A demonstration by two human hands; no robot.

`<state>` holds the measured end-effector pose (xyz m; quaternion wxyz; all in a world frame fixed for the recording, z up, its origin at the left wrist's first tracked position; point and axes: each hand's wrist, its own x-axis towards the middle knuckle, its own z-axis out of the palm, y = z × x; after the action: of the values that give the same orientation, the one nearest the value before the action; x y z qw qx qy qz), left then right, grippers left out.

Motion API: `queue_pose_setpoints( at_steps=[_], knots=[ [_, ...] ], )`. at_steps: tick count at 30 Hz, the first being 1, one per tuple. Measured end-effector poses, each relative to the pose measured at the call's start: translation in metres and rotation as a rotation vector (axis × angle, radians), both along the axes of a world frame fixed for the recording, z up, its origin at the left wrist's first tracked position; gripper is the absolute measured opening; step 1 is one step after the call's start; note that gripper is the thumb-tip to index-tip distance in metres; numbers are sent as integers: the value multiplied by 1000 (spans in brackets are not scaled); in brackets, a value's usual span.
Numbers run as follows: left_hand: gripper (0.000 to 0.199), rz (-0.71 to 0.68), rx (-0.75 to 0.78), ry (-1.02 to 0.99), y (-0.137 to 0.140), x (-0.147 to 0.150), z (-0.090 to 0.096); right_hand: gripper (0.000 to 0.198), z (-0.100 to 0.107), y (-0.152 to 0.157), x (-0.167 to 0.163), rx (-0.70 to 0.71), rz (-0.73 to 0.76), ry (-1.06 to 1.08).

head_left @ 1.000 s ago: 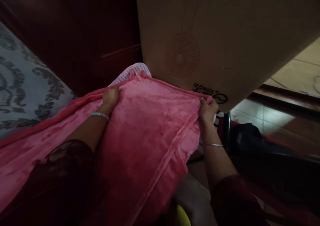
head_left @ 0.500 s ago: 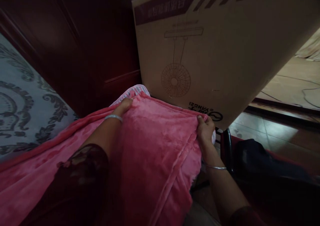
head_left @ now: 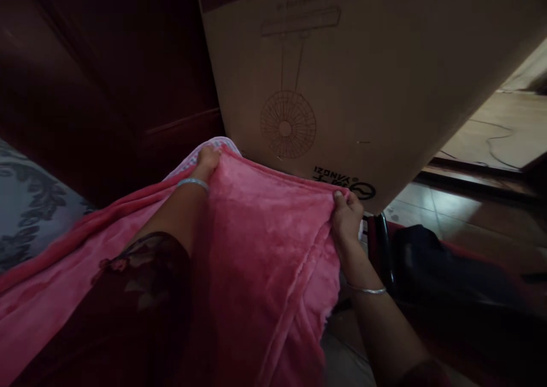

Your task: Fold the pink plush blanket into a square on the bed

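A pink plush blanket (head_left: 260, 233) spreads across the lower middle and off to the left, with a fold running down its right side. My left hand (head_left: 209, 158) is closed on its far edge at the left, the fingertips partly hidden by the cloth. At the far right corner my right hand (head_left: 347, 216) pinches the same edge, thumb on top. Between the two hands the edge is drawn nearly straight. A striped pale cloth (head_left: 228, 143) shows from beneath the blanket beside my left hand.
Just beyond the blanket stands a large cardboard box (head_left: 376, 79) printed with a fan. A dark red wooden panel (head_left: 128, 62) rises at the left, beside a patterned surface (head_left: 34, 204). Dark clothing (head_left: 419, 256) lies at the right, near tiled floor (head_left: 453, 210).
The view has shifted slightly, so the box appears nearer and further left. Both hands keep their hold on the blanket's edge, which looks a bit tauter.
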<state>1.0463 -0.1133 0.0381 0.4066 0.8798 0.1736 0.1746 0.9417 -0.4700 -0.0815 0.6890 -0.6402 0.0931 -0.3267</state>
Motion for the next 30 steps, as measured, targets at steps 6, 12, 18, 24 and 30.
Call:
queue_pose_setpoints(
  at_steps=[6,12,18,24,30],
  knots=[
    [17,61,161,4,-6,4,-15,30,2,1,4,-17,-13,-16],
    [26,-29,510,-131,-40,-24,-8,29,6,1,5,-113,-57,33],
    [21,-732,632,102,-139,-162,-10,23,10,2,6,-144,-90,66],
    [18,-783,758,280,-193,-238,-22,16,13,4,6,-132,-102,115],
    [21,-754,729,243,-204,-236,-23,13,12,5,8,-108,-102,103]
  ],
)
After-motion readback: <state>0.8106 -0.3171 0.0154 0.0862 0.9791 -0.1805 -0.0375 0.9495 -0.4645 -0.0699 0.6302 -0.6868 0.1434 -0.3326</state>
